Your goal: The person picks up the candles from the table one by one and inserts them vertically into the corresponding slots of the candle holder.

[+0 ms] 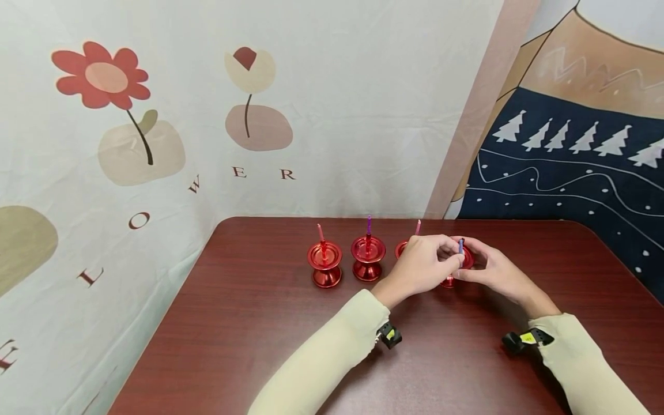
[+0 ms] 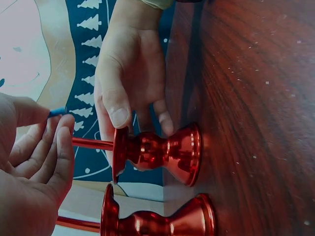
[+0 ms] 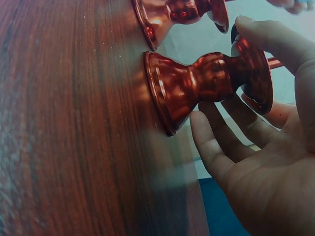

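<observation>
My left hand (image 1: pixel 422 262) pinches a small blue candle (image 1: pixel 461 246) between thumb and fingertips. In the left wrist view the candle (image 2: pixel 57 112) is close to the end of the thin red stem (image 2: pixel 93 143) that rises from the rightmost shiny red candle holder (image 2: pixel 183 155). My right hand (image 1: pixel 495 271) grips this holder, its thumb (image 2: pixel 118 110) at the dish rim and its fingers behind the dish. The holder's wide base (image 3: pixel 160 98) is down at the tabletop. Behind my left hand, another red holder (image 1: pixel 400 248) with a pink candle (image 1: pixel 418 227) is partly hidden.
Left of my hands stand two more red candle holders, one (image 1: pixel 327 276) with a pink candle (image 1: pixel 321 231) and one (image 1: pixel 367 271) with a purple candle (image 1: pixel 369 225). The reddish-brown table (image 1: pixel 249 323) ends at a printed cloth backdrop (image 1: pixel 353 144).
</observation>
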`<state>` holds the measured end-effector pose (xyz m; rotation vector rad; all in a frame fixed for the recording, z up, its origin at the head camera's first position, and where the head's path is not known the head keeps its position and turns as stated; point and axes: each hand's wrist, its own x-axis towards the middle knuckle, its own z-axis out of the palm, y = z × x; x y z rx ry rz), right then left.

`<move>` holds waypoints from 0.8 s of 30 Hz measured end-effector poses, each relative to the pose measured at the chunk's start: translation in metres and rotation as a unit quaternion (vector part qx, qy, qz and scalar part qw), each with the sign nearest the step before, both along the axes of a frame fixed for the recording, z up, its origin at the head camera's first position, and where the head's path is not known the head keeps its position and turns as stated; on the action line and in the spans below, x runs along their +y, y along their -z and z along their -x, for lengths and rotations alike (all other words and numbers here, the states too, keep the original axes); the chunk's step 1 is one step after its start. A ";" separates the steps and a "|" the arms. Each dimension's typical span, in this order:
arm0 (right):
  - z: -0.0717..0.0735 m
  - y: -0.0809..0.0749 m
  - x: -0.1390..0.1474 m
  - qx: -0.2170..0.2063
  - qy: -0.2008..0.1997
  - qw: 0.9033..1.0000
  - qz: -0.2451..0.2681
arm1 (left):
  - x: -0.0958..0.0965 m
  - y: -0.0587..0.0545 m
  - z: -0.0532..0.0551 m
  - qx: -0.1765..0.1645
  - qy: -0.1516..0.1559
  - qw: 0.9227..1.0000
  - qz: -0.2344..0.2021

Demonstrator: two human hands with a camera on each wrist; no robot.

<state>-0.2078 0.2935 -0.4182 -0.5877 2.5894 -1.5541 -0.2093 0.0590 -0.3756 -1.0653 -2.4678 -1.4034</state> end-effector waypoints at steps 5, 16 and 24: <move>-0.001 -0.001 0.001 -0.003 0.010 1.000 -0.023 | 0.011 -0.003 0.004 0.049 -0.026 0.998 0.009; 0.001 0.000 0.001 -0.018 0.010 1.000 -0.021 | 0.026 -0.011 0.013 0.102 -0.091 0.990 0.021; -0.001 -0.001 0.001 -0.024 0.012 0.999 -0.027 | 0.030 -0.009 0.016 0.105 -0.107 0.988 0.045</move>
